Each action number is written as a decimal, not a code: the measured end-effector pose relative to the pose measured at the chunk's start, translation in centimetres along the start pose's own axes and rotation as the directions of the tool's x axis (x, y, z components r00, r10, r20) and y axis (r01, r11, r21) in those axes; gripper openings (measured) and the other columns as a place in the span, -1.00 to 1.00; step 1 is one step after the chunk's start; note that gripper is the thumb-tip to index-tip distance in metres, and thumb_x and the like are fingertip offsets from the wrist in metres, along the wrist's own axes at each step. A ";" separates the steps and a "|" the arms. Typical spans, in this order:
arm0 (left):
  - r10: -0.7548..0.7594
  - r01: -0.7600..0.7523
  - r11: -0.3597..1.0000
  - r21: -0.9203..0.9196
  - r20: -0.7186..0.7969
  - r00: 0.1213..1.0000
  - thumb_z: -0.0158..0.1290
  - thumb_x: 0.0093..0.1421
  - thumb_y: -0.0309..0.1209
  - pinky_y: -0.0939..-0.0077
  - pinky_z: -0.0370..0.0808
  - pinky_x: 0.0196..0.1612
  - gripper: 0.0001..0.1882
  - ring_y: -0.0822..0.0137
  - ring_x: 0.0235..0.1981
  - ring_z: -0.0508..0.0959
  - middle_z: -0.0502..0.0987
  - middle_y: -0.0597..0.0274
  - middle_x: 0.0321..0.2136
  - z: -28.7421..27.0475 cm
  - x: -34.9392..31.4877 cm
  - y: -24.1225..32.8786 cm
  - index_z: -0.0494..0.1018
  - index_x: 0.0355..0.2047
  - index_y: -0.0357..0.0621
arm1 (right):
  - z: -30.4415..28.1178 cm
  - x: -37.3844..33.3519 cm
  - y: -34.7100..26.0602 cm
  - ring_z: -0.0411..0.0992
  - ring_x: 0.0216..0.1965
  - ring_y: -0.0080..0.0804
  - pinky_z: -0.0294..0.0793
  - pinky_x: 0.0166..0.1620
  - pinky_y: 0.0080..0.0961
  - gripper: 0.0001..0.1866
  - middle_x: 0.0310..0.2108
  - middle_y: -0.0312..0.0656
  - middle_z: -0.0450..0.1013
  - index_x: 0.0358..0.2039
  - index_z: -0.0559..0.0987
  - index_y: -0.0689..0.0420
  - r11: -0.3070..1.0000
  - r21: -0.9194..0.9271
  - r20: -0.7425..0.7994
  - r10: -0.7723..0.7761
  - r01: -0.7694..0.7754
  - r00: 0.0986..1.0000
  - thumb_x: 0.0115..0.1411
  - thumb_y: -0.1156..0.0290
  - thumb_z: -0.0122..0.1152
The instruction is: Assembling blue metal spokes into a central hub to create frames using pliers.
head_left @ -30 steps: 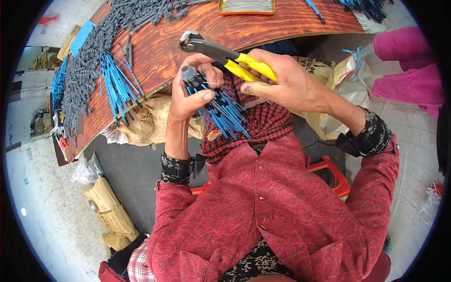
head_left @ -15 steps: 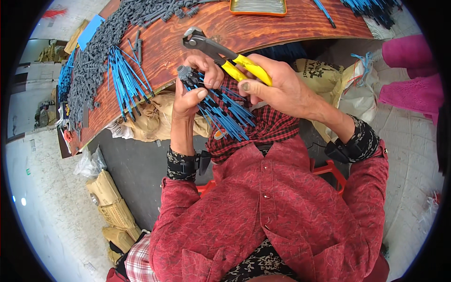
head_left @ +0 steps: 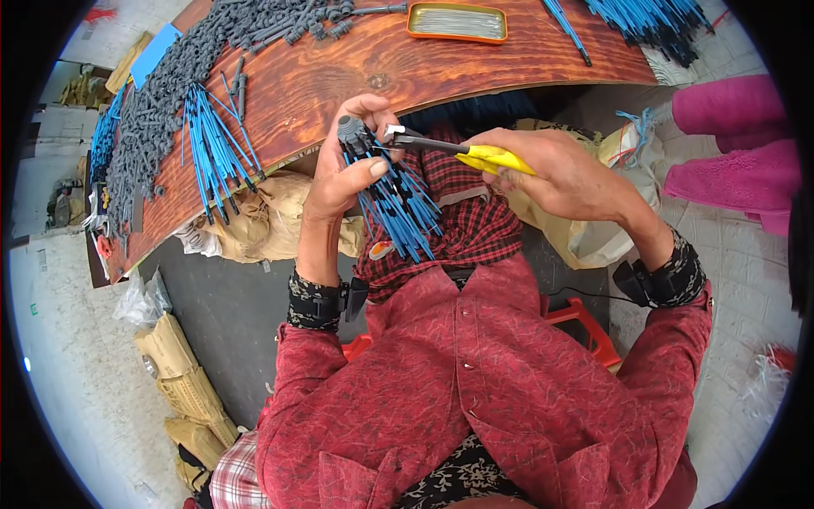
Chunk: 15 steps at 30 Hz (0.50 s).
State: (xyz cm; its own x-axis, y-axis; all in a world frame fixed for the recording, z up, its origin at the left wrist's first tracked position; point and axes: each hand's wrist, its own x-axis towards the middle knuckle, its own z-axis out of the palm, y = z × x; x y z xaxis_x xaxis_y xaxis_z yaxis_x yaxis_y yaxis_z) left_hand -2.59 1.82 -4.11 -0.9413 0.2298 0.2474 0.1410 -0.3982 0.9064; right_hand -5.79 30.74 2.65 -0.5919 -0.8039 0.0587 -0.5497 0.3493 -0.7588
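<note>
In front of my lap, my left hand (head_left: pixel 337 176) is closed around a bundle of thin blue rods (head_left: pixel 407 216) with black sections. The rods fan downward from a round, ribbed grey plastic piece (head_left: pixel 351 127) at the top. My right hand (head_left: pixel 555 176) grips a pair of end-cutting pliers (head_left: pixel 500 159) by their yellow handles. Their dark metal jaws point left, right beside the upper end of the bundle near my left fingers. Whether the jaws have hold of anything there is too small to tell.
A wood-grain table (head_left: pixel 292 110) bears a heap of grey plastic fittings (head_left: pixel 170 110), blue rods (head_left: pixel 212 153) jutting over its edge, and an orange-rimmed tray (head_left: pixel 458 36) of thin metal wires. More blue rods (head_left: pixel 653 25) lie far right. Paper sacks (head_left: pixel 280 216) stand below the table.
The pliers have swung down and their jaws have come to the bundle beside my left hand. The handles are squeezed closer together. The whole view has shifted slightly.
</note>
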 end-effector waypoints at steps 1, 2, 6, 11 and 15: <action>-0.012 0.012 1.000 0.016 0.014 1.000 0.32 0.01 -0.29 0.36 0.43 -0.07 -0.27 0.32 -0.23 0.46 0.38 0.19 -0.24 0.1 0.1 0.0 0.27 0.17 -0.16 | -0.5 0.1 -0.1 0.56 -0.20 0.06 0.49 -0.18 -0.12 -0.61 -0.28 0.00 0.58 0.07 0.49 0.09 1.000 0.011 0.033 0.025 -0.025 0.999 0.21 0.51 0.09; -0.013 0.013 1.000 0.013 0.016 1.000 0.32 0.01 -0.29 0.36 0.43 -0.07 -0.27 0.32 -0.23 0.46 0.38 0.19 -0.24 0.3 0.1 0.1 0.27 0.17 -0.16 | -1.0 0.1 -0.2 0.56 -0.20 0.06 0.49 -0.18 -0.12 -0.61 -0.28 0.00 0.58 0.07 0.49 0.09 1.000 0.010 0.033 0.029 -0.029 0.999 0.21 0.51 0.09; -0.053 0.052 0.997 0.050 0.010 0.999 0.33 0.01 -0.30 0.36 0.42 -0.08 -0.30 0.32 -0.22 0.45 0.38 0.18 -0.23 0.9 -0.1 0.2 0.28 0.13 -0.15 | -2.6 0.1 -0.5 0.56 -0.20 0.08 0.50 -0.17 -0.08 -0.54 -0.30 0.06 0.57 0.10 0.49 0.05 0.985 -0.174 0.087 -0.001 0.016 0.996 0.15 0.56 0.05; -0.101 0.098 0.981 0.165 0.009 0.995 0.31 0.03 -0.30 0.36 0.41 -0.07 -0.41 0.32 -0.20 0.45 0.38 0.17 -0.19 0.8 0.1 0.3 0.34 0.03 -0.16 | -4.1 0.1 -2.0 0.55 -0.29 0.09 0.45 -0.22 -0.01 -0.58 -0.38 0.05 0.56 0.04 0.50 0.07 0.898 -0.439 0.091 0.016 0.025 0.996 0.12 0.55 0.09; -0.063 0.043 0.974 0.223 0.081 0.995 0.25 0.15 -0.33 0.49 0.41 -0.01 -0.51 0.44 -0.12 0.45 0.41 0.24 -0.09 1.1 0.3 0.4 0.37 0.03 -0.19 | -4.8 0.1 -2.8 0.55 -0.29 0.07 0.44 -0.25 -0.01 -0.61 -0.43 0.02 0.55 0.00 0.50 0.09 0.844 -0.535 0.101 0.020 0.037 0.995 0.11 0.56 0.10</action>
State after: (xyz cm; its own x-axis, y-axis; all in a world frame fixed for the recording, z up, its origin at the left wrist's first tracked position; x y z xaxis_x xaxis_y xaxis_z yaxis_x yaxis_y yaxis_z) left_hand -2.46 2.67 -3.29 -0.9203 0.3256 0.2170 0.1652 -0.1793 0.9698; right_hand -7.14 32.02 7.84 -0.5403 -0.8412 -0.0226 -0.8013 0.5225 -0.2913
